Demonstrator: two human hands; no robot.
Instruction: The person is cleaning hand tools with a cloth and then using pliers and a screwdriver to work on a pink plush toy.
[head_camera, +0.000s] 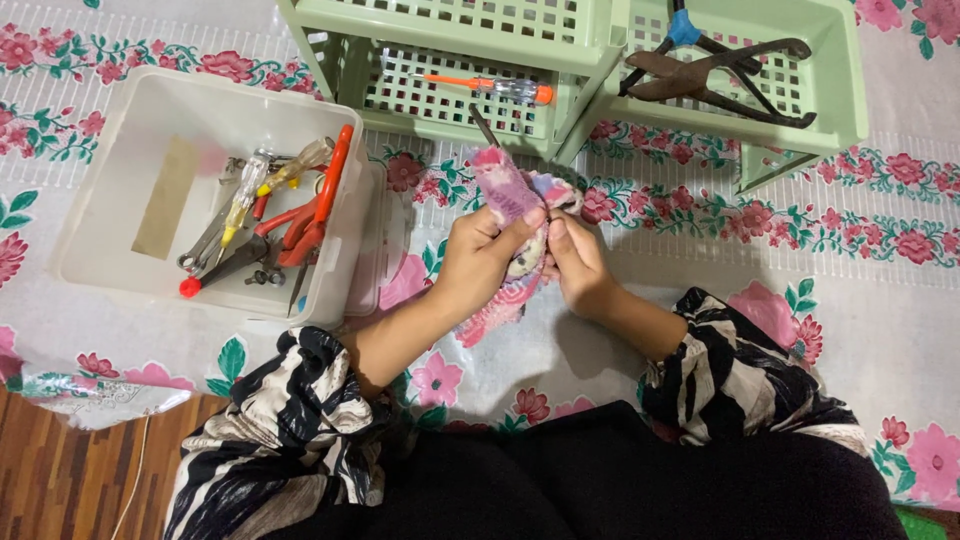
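Both my hands meet over the flowered table cover, wrapped around a pink and purple patterned cloth (505, 185). My left hand (478, 255) grips the cloth from the left, thumb on top. My right hand (575, 260) pinches it from the right. A thin dark metal tip (484, 124) sticks up out of the cloth's top; the rest of that tool is hidden inside the cloth. The cloth's lower end (490, 315) hangs below my left hand.
A white plastic tub (105, 165) at left holds screwdrivers, red-handled pliers and other tools. Pale green slotted baskets stand at the back: one (470, 95) with an orange-tipped screwdriver (490, 86), one (835, 80) with rusty pincers (715, 75). Wooden floor shows at bottom left.
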